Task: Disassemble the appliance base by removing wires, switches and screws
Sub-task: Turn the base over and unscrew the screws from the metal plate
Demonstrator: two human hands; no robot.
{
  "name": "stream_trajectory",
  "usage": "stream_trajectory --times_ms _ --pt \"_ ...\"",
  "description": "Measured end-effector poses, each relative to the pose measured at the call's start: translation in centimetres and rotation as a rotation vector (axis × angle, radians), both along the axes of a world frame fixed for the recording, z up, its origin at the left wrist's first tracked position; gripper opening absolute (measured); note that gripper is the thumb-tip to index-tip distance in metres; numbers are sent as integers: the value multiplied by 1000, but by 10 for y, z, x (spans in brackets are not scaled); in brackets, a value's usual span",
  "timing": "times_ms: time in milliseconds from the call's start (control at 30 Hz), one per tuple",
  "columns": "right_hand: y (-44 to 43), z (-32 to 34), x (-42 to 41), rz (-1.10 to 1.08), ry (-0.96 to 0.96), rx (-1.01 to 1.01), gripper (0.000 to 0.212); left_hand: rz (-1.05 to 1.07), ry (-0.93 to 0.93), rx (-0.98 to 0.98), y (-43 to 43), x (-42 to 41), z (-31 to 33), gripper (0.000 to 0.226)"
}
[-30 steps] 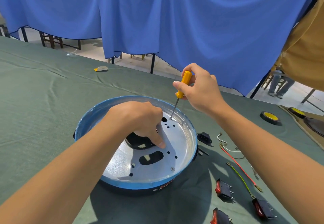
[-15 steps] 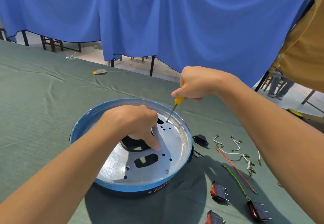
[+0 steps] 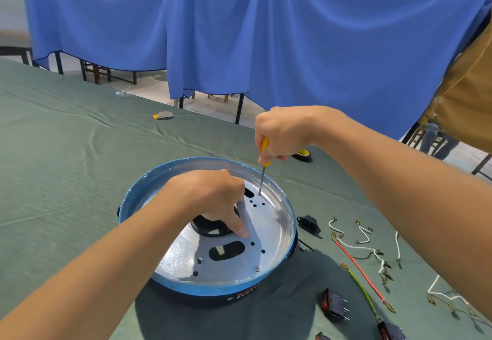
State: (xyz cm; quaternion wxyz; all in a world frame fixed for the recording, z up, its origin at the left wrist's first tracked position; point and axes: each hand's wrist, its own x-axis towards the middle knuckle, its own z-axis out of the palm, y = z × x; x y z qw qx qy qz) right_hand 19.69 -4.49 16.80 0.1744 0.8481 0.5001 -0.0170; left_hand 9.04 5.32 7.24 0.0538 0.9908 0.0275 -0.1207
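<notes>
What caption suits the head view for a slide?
Right hand holds yellow screwdriver on the appliance base; left hand grips the base.

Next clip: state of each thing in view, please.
right grip: holds the screwdriver handle.
screwdriver: near upright, tip on the plate's far side.
left grip: steadies appliance base, thumb on plate.
appliance base: open, near screw in place.
wires: detached, on the cloth.
switches: detached, on the cloth.

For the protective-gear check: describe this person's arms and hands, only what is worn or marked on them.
The left forearm and right forearm are bare right to the frame edge, with no sleeve in view. The left grip and right grip are ungloved hands. No ring, watch, bracelet or marking is visible.
</notes>
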Motion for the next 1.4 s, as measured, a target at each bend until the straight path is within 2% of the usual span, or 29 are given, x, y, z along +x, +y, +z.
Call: stream_trajectory --times_ms 300,433,467,567,633,667,767,800,867,1000,1200,1333,1400 --pt "-16 -1 9 93 64 38 21 10 2 1 -1 1 1 56" --pt "-22 -2 10 158 98 55 5 7 13 3 0 0 1 61" --pt "-25 -2 10 169 101 67 7 4 13 2 -1 0 2 61" --pt "-32 -2 11 171 103 90 12 -4 11 2 -1 -1 3 56" --pt "-34 -5 8 176 88 78 3 -12 8 13 -2 0 4 51" --pt "-34 -7 6 167 71 76 12 -14 11 16 -2 0 4 47" --pt "-33 -9 -1 106 -114 51 70 -16 12 3 -1 0 2 33" --pt "-32 -8 -4 84 -189 43 75 -16 8 -1 -1 0 2 33" --pt "-29 -8 -4 45 -243 34 61 -14 7 2 -1 0 2 38" --pt "-25 -6 2 -23 -123 -1 44 -9 9 17 -1 1 1 50" --pt "-30 -5 10 62 -29 103 28 -13 -3 12 -2 1 1 50" --pt "-33 -2 9 45 87 195 4 -15 0 6 -1 1 1 59" --pt "-34 -2 10 48 145 221 9 -20 -4 12 -1 1 0 60"
